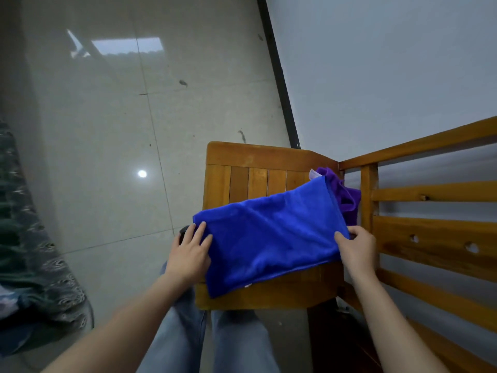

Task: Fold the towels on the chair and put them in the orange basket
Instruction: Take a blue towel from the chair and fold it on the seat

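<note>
Wooden chair seat (258, 181), slatted, seen from above; tiled floor (107, 157) to the left, grey wall (390, 76) behind.

Blue towel (271, 238): lies on the seat as a long doubled band, slanting from the near-left edge up toward the far right. Its left end overhangs the seat's left side and its near-left corner hangs past the front edge.

Left hand (189, 251): rests on the towel's left end, palm down. Fingers (200, 230) straight and slightly spread, tips on the cloth near its upper left corner.

Right hand (357, 251): at the towel's right end. The thumb lies on top of the cloth and the curled fingers meet the edge, pinching that end. How far the fingers reach under the cloth cannot be told.

Purple towel (349, 195): crumpled at the far right corner of the seat, partly under the blue towel's far end, against the chair back (430, 238).

Surroundings: legs in pale jeans (234, 343) below the seat front; dark patterned fabric (32, 251) on the floor at far left.
</note>
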Motion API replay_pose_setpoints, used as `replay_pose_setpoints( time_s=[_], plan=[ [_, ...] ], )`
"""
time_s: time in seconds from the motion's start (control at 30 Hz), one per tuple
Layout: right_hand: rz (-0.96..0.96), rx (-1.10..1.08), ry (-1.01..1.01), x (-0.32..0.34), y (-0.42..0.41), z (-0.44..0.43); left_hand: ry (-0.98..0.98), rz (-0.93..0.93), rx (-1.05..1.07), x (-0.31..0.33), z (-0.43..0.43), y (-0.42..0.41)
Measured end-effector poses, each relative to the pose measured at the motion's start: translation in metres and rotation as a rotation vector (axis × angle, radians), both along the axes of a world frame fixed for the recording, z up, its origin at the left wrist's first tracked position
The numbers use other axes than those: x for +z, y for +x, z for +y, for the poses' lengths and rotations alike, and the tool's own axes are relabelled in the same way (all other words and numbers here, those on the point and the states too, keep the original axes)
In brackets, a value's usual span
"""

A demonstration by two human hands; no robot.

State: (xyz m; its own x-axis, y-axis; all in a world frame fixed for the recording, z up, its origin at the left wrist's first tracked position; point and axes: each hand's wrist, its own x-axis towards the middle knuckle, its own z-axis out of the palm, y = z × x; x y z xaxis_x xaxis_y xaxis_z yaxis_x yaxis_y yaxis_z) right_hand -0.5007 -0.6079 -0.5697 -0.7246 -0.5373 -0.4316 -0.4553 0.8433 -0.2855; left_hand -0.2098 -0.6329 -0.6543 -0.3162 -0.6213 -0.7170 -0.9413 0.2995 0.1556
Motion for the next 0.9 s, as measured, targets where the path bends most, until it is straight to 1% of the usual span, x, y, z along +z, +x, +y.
replay_pose_setpoints(
  time_s=[0.03,0.1,0.17,0.23,0.3,0.33,0.4,0.43,0.5,0.57,0.7,0.73,0.77,0.8,0.83,0.87,0.9],
  plan=[
    [0.093,0.096,-0.057,0.005,0.012,0.002,-0.014,0.032,0.072,0.0,-0.002,-0.001],
    [0.227,0.325,-0.271,0.013,0.042,0.01,-0.025,0.123,0.304,-0.002,-0.003,0.0],
    [0.221,0.499,-0.471,0.015,0.072,0.019,-0.029,0.24,0.622,-0.004,-0.008,0.0],
    [0.121,0.627,-0.552,0.004,0.099,0.028,0.076,0.41,0.958,-0.003,-0.018,-0.001],
    [0.002,0.754,-0.492,-0.012,0.127,0.04,0.225,0.578,1.242,-0.002,-0.025,-0.002],
    [-0.046,0.812,-0.424,-0.022,0.139,0.047,0.261,0.624,1.325,-0.001,-0.027,-0.002],
    [-0.164,0.895,-0.255,-0.038,0.16,0.058,0.292,0.651,1.419,-0.004,-0.03,0.0],
    [-0.193,0.922,-0.195,-0.045,0.168,0.062,0.304,0.667,1.471,-0.004,-0.032,0.0],
    [-0.189,0.919,-0.132,-0.055,0.176,0.063,0.323,0.688,1.567,0.0,-0.034,-0.002],
    [-0.173,0.904,-0.13,-0.059,0.181,0.062,0.347,0.73,1.605,0.003,-0.035,-0.002],
    [-0.142,0.888,-0.161,-0.061,0.187,0.064,0.376,0.774,1.542,0.007,-0.031,-0.001],
    [-0.121,0.911,-0.12,-0.059,0.187,0.063,0.372,0.781,1.518,0.007,-0.029,-0.001],
    [-0.167,0.932,-0.015,-0.055,0.186,0.058,0.356,0.788,1.496,0.008,-0.028,-0.001],
    [-0.234,0.931,0.078,-0.057,0.181,0.055,0.301,0.775,1.456,0.006,-0.027,-0.002],
    [-0.273,0.923,0.163,-0.058,0.175,0.054,0.205,0.729,1.391,0.003,-0.025,-0.002],
    [-0.258,0.914,0.176,-0.058,0.17,0.054,0.07,0.624,1.266,0.0,-0.022,-0.001],
    [-0.153,0.916,0.128,-0.063,0.164,0.054,-0.079,0.476,1.086,-0.003,-0.017,-0.001]
  ],
)
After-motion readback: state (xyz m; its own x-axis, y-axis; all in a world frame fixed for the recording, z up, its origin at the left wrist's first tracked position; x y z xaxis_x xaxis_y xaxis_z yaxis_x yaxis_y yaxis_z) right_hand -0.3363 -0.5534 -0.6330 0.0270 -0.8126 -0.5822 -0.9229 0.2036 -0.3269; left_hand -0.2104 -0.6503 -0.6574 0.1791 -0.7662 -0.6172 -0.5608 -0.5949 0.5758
